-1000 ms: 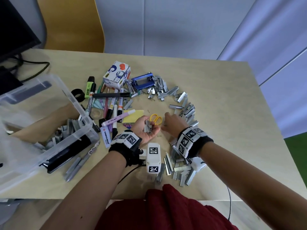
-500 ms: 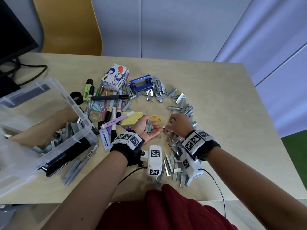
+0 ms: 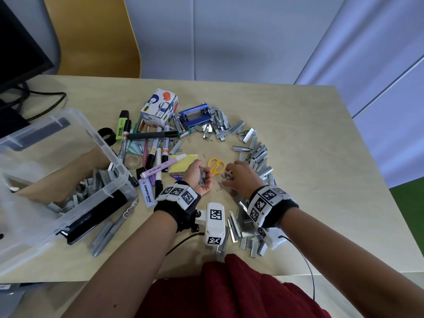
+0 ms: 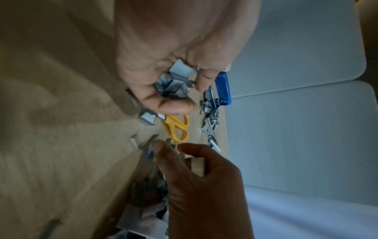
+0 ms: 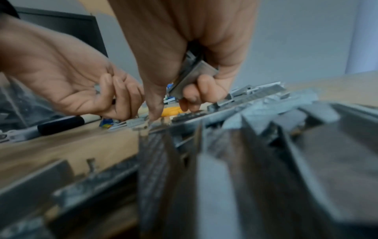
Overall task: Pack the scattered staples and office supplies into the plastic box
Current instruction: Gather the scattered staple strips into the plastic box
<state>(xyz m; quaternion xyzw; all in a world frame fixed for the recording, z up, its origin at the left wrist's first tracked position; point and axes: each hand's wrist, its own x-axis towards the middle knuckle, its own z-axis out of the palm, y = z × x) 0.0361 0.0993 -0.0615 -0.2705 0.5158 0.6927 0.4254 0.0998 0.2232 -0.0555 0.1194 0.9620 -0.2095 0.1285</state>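
My left hand (image 3: 202,179) lies palm up beside the yellow scissors (image 3: 216,166), its fingers cupped around a small bundle of staple strips (image 4: 174,84). My right hand (image 3: 230,177) is palm down on the loose staple strips (image 3: 257,154). In the right wrist view it grips a few strips (image 5: 194,76) in its curled fingers while one fingertip (image 5: 153,113) touches strips on the table. The clear plastic box (image 3: 104,145) stands at the left with staple strips and a black item inside.
Markers, highlighters, a sticky-note pad (image 3: 183,160), a tape-dispenser carton (image 3: 160,106) and a blue stapler (image 3: 195,114) lie between the box and the staple arc. More strips are piled under my right wrist (image 3: 243,232). A monitor and cables stand at the far left.
My right hand has drawn slightly nearer, still working among the loose strips beside the scissors. My left hand stays cupped in place with its bundle.
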